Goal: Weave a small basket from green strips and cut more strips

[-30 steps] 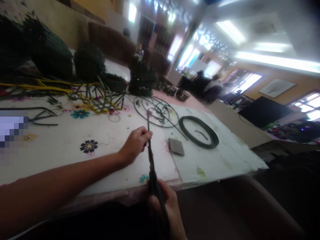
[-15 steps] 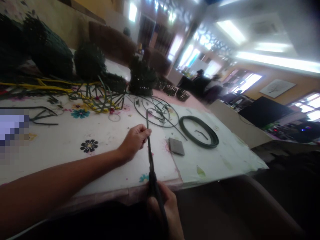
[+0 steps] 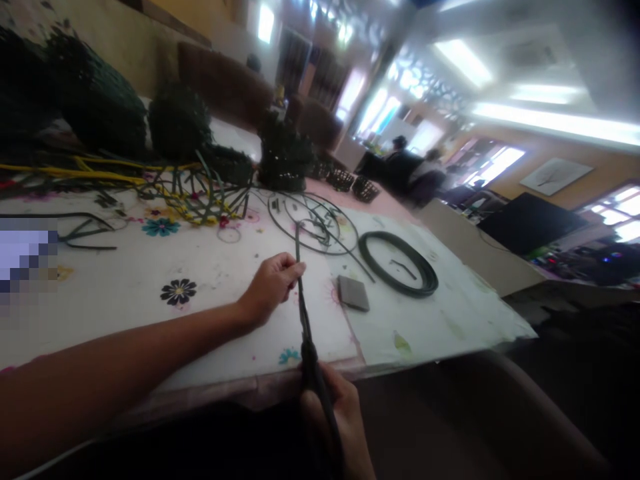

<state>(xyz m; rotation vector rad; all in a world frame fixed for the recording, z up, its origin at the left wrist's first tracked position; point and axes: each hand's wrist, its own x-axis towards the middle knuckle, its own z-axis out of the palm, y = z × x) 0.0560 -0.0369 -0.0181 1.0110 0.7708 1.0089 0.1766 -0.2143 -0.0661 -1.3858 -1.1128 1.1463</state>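
My left hand [image 3: 274,288] is closed, thumb and forefinger pinching a narrow dark green strip [image 3: 298,243] above the table. The strip's upper end points away from me, and its lower part runs down to the tool's tip. My right hand [image 3: 340,417], at the table's front edge, is wrapped round a dark plier-like hand tool [image 3: 311,363]. Its slim jaws point up along the strip; whether they grip it I cannot make out. Beyond the left hand lie loose hoops of strip [image 3: 313,223] with short cut pieces inside.
A thick dark coil of strip [image 3: 399,263] and a small grey block [image 3: 353,293] lie on the flowered tablecloth [image 3: 225,353]. Green and yellow strips [image 3: 200,200] form an open weave at the back left. Dark woven baskets [image 3: 283,153] stand behind. People [image 3: 400,160] sit far off.
Both hands shifted slightly left and then back right, carrying the strip and tool with them. Their grips look the same.
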